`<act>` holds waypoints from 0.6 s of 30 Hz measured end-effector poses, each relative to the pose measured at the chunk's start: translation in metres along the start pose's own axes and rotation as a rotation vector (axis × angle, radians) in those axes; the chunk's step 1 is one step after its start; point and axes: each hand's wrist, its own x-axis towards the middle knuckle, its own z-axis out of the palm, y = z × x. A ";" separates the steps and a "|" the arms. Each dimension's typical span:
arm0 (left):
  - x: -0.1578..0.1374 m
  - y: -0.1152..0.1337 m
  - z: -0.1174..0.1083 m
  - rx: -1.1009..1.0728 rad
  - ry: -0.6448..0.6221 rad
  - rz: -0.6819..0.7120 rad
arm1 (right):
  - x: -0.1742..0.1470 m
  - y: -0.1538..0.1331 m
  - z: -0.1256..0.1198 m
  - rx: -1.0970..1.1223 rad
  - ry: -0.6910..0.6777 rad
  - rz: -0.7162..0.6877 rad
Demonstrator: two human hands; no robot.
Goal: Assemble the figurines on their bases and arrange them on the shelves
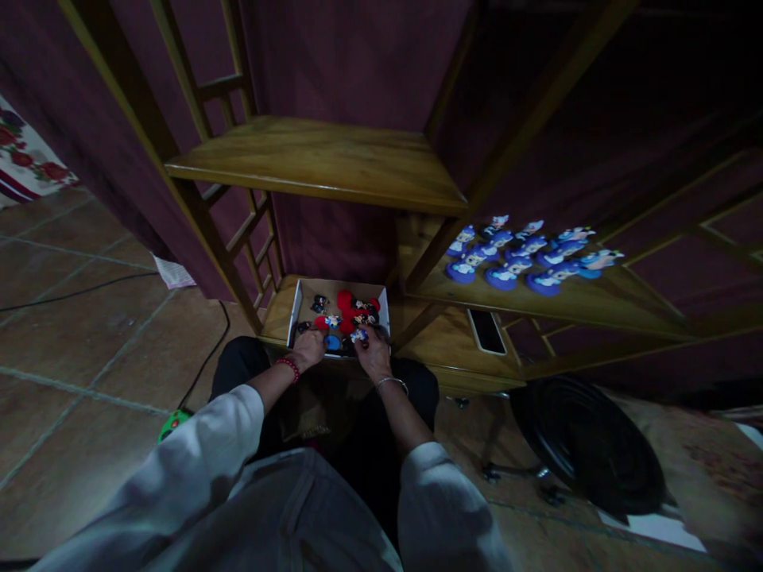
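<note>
A shallow white-rimmed box [388,310] sits on the low shelf in front of my knees, with several small figurines in it. My left hand [311,349] is over its front left part, fingers curled beside a blue disc [332,342]. What those fingers hold, if anything, is hidden. My right hand [375,355] grips a small blue-and-white figurine [358,336] at the front right part. A red-and-blue figurine [331,322] lies just beyond my left fingers. Red-and-black figurines [362,310] are grouped farther right, and a black figurine [319,303] lies toward the back left.
Several blue-and-white figurines on round bases [505,275] stand on a higher shelf at right. A phone [487,331] lies on the low shelf. A wooden shelf board [322,159] overhangs the box. A black round stool [587,445] is at right; a cable [206,361] crosses the left floor.
</note>
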 end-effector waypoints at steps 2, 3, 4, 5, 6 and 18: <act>0.003 0.004 0.001 -0.006 -0.006 -0.007 | -0.003 -0.002 0.001 0.012 -0.027 -0.039; 0.004 0.006 0.002 -0.009 -0.009 -0.011 | -0.004 -0.003 0.002 0.011 -0.041 -0.057; 0.005 0.007 0.002 -0.013 -0.011 -0.016 | -0.006 -0.004 0.002 0.008 -0.053 -0.075; 0.007 0.008 0.003 -0.016 -0.014 -0.023 | -0.008 -0.005 0.001 0.003 -0.061 -0.088; 0.008 0.008 0.004 -0.020 -0.016 -0.031 | -0.010 -0.006 0.001 0.001 -0.062 -0.097; 0.016 0.000 0.017 -0.085 0.040 -0.055 | -0.018 -0.013 -0.002 0.024 -0.080 -0.074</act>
